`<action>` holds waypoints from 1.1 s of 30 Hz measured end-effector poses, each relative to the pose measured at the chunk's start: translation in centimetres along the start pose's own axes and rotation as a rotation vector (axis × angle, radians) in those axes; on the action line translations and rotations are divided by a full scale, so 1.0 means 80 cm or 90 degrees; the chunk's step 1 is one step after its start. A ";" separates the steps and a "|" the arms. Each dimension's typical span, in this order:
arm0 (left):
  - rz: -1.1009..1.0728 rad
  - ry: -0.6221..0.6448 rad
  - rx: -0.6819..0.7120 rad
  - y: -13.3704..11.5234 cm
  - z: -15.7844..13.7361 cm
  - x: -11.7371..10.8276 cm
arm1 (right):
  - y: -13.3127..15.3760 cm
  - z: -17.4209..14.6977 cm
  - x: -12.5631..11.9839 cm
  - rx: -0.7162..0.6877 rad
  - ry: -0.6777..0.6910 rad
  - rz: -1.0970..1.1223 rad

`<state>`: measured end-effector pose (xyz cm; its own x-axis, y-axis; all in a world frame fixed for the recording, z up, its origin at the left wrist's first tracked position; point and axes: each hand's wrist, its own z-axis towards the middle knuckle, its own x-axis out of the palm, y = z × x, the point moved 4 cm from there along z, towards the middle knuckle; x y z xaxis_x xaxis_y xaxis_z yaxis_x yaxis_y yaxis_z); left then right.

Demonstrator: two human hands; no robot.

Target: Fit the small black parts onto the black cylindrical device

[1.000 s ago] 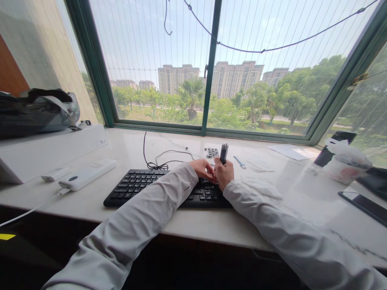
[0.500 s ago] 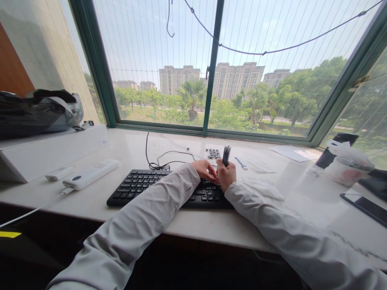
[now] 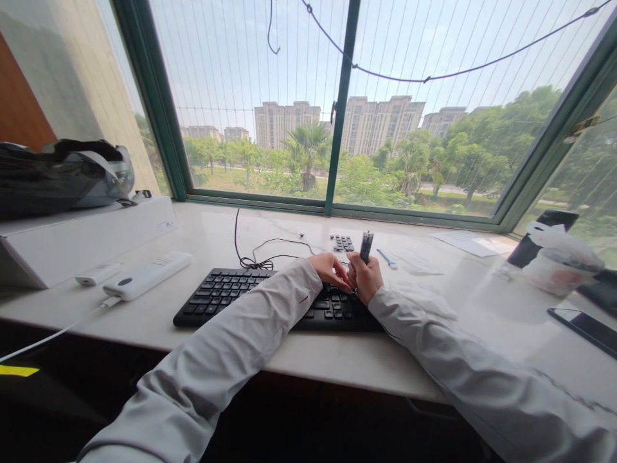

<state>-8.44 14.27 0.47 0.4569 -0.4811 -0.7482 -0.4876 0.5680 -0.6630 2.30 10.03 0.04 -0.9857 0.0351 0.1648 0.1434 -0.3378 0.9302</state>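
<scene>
A black keyboard (image 3: 212,301) lies near the front edge of the table, partly covered by my sleeves and hands. Over its right part, my right hand (image 3: 367,278) is closed in a fist round a dark upright tool (image 3: 367,244) with a see-through handle. Its lower end is mostly hidden, though a thin bright glint shows under the fist. My left hand (image 3: 330,270) bends in from the left, thumb and fingers drawn together at the keys beside the fist. What lies between those fingertips is too small to make out. Behind the hands, loose black keycaps (image 3: 344,243) lie in rows.
A blue slim tool (image 3: 386,258) and clear plastic bags (image 3: 429,299) lie to the right. Farther right are a phone (image 3: 585,329) and a bagged tub (image 3: 559,270). A white power bank (image 3: 147,276) and a long white box (image 3: 91,241) stand left. A black cable (image 3: 258,262) coils behind the keyboard.
The view has shifted slightly. The right fist has tilted a little, its tool leaning more to the right. Both hands stay over the same part of the keyboard.
</scene>
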 end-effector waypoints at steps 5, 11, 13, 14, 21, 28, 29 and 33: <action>0.000 -0.008 -0.010 0.002 0.000 0.000 | 0.005 -0.001 0.001 0.031 -0.042 0.058; -0.011 0.005 -0.001 -0.002 -0.002 -0.001 | 0.009 0.005 0.000 0.114 -0.126 0.160; -0.003 0.007 0.004 -0.004 -0.003 -0.001 | 0.012 0.009 -0.002 0.139 -0.148 0.176; 0.002 0.008 0.007 -0.006 -0.003 -0.001 | 0.014 0.011 -0.002 0.147 -0.153 0.181; 0.078 -0.012 0.069 -0.019 -0.005 -0.003 | 0.043 0.024 -0.020 0.000 -0.141 0.166; 0.228 0.005 0.217 -0.042 -0.009 0.003 | 0.039 0.035 -0.043 0.032 -0.139 0.161; 0.235 0.000 0.217 -0.043 -0.010 0.003 | 0.038 0.036 -0.044 0.038 -0.141 0.163; 0.269 0.001 0.219 -0.049 -0.013 0.003 | 0.036 0.040 -0.048 0.056 -0.148 0.178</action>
<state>-7.18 11.24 2.85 0.2733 -0.1640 -0.9479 -0.3571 0.8977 -0.2583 6.78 11.93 3.14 -0.8623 0.1685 0.4775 0.4218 -0.2828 0.8615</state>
